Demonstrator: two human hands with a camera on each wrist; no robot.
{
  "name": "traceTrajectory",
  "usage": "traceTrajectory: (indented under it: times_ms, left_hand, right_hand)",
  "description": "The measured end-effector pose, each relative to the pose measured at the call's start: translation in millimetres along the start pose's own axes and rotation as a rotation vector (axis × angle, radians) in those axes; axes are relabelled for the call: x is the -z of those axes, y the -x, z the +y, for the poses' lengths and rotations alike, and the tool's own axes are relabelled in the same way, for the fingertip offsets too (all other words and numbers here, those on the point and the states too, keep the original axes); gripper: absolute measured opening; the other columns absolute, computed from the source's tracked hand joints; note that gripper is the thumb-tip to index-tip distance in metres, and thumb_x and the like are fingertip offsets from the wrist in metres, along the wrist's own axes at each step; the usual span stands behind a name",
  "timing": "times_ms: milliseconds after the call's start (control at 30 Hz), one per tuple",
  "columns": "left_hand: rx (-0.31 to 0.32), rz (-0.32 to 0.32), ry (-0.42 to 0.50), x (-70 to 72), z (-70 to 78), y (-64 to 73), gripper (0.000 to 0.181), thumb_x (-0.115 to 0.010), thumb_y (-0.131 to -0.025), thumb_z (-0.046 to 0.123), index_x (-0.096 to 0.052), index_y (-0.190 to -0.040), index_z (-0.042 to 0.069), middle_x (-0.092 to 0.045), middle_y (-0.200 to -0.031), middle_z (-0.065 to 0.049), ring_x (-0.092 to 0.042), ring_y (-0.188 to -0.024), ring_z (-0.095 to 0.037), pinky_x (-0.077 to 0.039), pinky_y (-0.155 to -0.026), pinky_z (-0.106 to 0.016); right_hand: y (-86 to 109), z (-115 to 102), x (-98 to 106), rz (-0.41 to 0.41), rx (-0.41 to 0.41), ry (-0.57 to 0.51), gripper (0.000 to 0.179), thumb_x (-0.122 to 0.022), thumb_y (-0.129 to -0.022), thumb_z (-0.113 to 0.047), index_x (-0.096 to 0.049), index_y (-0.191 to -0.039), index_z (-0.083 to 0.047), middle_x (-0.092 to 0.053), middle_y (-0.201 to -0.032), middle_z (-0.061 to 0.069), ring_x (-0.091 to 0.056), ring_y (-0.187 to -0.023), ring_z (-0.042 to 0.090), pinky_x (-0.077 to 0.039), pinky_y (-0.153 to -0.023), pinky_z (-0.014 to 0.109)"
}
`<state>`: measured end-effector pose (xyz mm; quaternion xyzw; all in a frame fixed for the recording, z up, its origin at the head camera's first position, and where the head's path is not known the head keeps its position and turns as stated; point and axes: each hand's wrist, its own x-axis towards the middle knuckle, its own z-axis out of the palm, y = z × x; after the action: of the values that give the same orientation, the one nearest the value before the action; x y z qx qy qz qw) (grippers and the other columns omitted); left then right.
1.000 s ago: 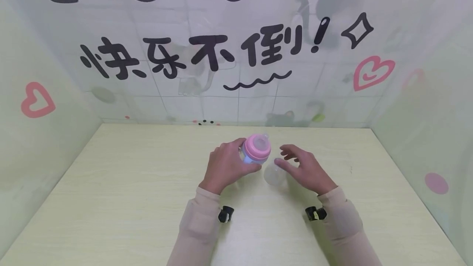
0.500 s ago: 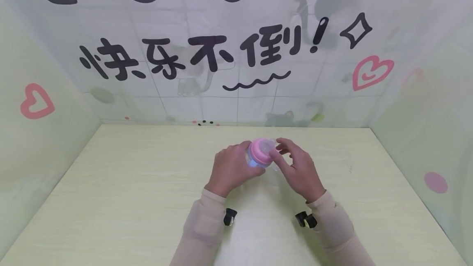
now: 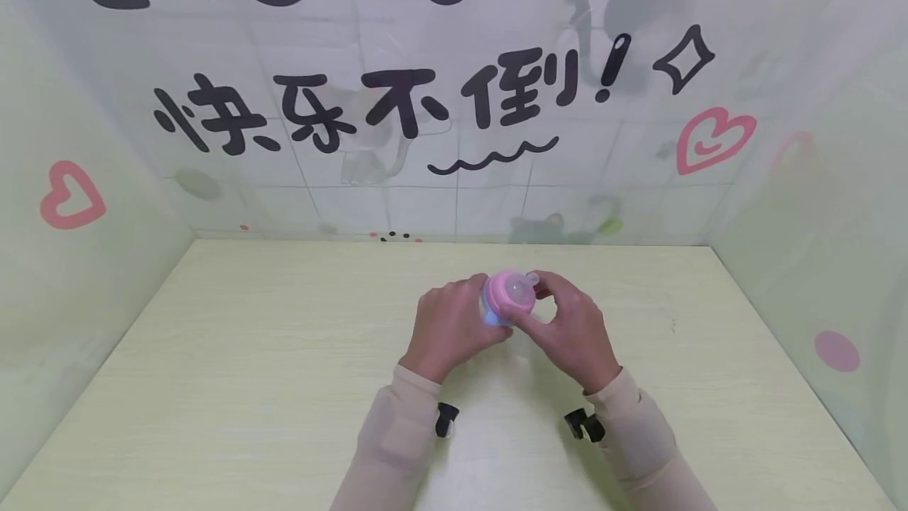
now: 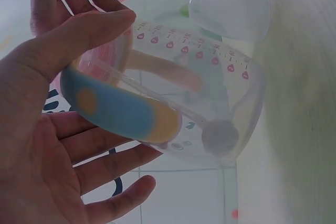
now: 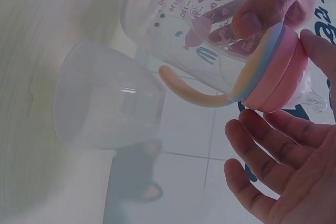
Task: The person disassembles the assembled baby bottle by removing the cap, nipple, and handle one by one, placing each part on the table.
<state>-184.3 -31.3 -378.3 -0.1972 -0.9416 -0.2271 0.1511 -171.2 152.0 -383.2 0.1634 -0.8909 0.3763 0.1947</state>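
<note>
Because both hands meet over the pale wood-grain table (image 3: 269, 369), the head view shows mostly the top of a clear plastic baby bottle (image 3: 507, 296), tipped so its small translucent teat (image 3: 522, 287) points up and to the right. The left hand (image 3: 450, 323) grips it from one side, probably to bear the weight and leave the pink ring-shaped collar (image 3: 501, 285) reachable; the right hand (image 3: 578, 333) holds that collar between thumb and fingers.

From the left wrist, the left thumb lies across the neck, above a curved blue-and-yellow handle (image 4: 121, 114), a spot that seems to steady the bottle without covering its printed scale. Inside, a thin straw (image 4: 157, 97) ends in a grey round weight (image 4: 220, 136), which seems to draw it toward the low wall.

As the right wrist sees it, a frosted, translucent dome-shaped cover (image 5: 110, 98) stands rim-down on the table beside the raised bottle, a stable way to park it.
</note>
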Motion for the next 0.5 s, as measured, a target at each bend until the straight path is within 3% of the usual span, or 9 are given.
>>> traceTrajectory:
  times_ms: [500]
  left_hand:
    - [-0.024, -0.044, 0.008, 7.6, -0.6, 0.8, 0.042, -0.085, -0.068, 0.04, -0.064, -0.092, 0.012, -0.06, -0.071, 0.004, -0.052, -0.057, -0.013, -0.043, -0.052, -0.029]
  right_hand:
    - [0.2, 2.8, 0.0, -0.007, 0.07, -0.062, 0.038, -0.083, -0.081, -0.032, -0.067, -0.108, -0.01, -0.068, -0.101, -0.002, -0.062, -0.092, 0.013, -0.051, -0.078, 0.037]
